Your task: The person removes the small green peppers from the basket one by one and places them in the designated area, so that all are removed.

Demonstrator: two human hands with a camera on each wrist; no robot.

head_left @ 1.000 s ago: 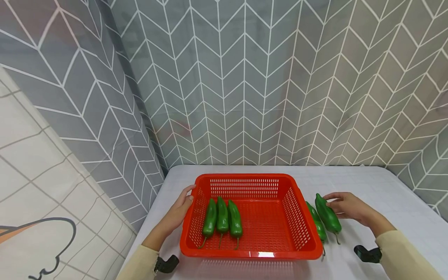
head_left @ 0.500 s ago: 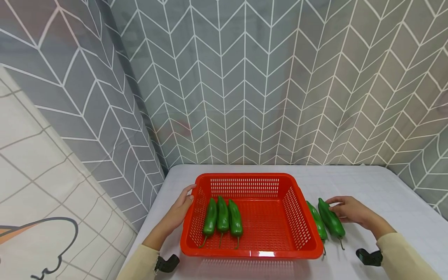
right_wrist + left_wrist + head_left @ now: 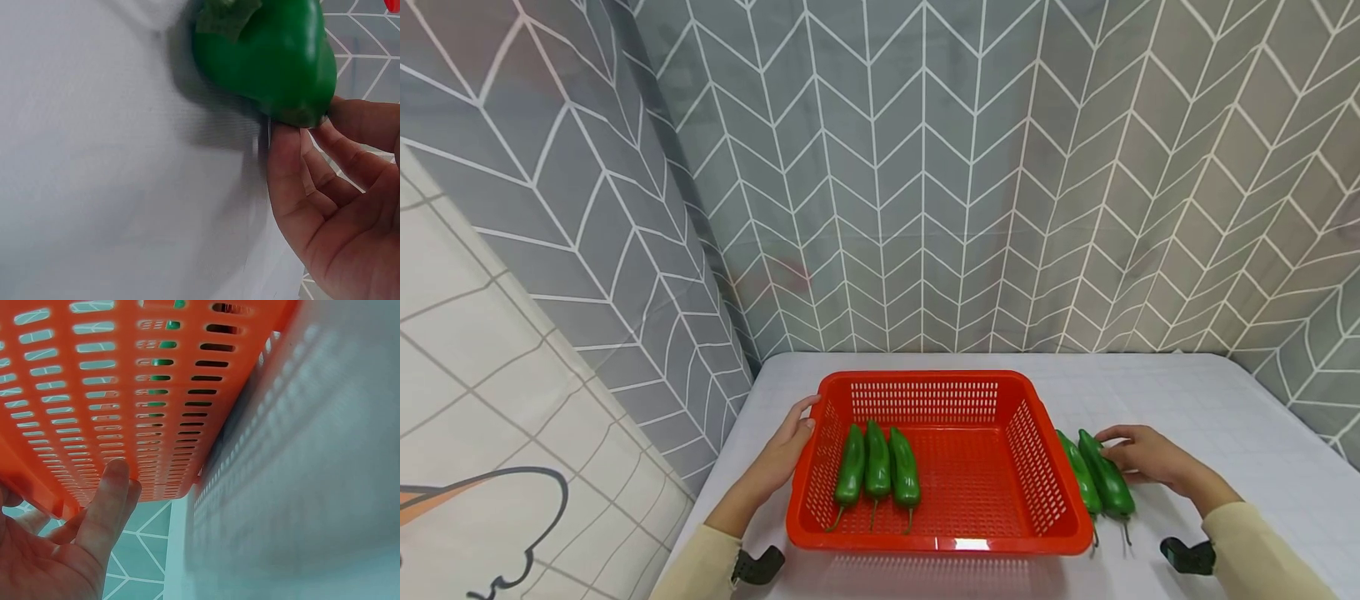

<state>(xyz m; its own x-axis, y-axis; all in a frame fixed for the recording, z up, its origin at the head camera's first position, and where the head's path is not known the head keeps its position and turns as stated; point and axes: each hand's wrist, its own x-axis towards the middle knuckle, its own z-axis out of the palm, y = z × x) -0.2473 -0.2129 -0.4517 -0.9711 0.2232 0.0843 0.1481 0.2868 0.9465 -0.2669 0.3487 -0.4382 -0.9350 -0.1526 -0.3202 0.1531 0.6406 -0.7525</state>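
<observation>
A red plastic basket (image 3: 970, 483) with slotted walls stands on the table, three long green peppers (image 3: 877, 467) side by side in its left part. My left hand (image 3: 784, 450) holds the basket's left rim; in the left wrist view its fingers (image 3: 109, 506) press against the outer wall. Right of the basket, my right hand (image 3: 1150, 458) grips another green pepper (image 3: 1108, 479) by its side, fingertips curled at it. Seen from the right wrist, that pepper (image 3: 275, 56) is close over the white cloth. One more green pepper (image 3: 1084, 479) lies between it and the basket wall, partly hidden by the rim.
A white cloth covers the table (image 3: 1210, 400). Behind it hangs a grey curtain (image 3: 925, 250) with white chevron lines, and a white tile-patterned sheet (image 3: 512, 375) slopes along the left. Both wrists carry small black devices (image 3: 1187, 554).
My right hand has moved slightly down and nearer the viewer with the pepper, which now lies alongside the other pepper by the basket. My left hand and the basket stay put.
</observation>
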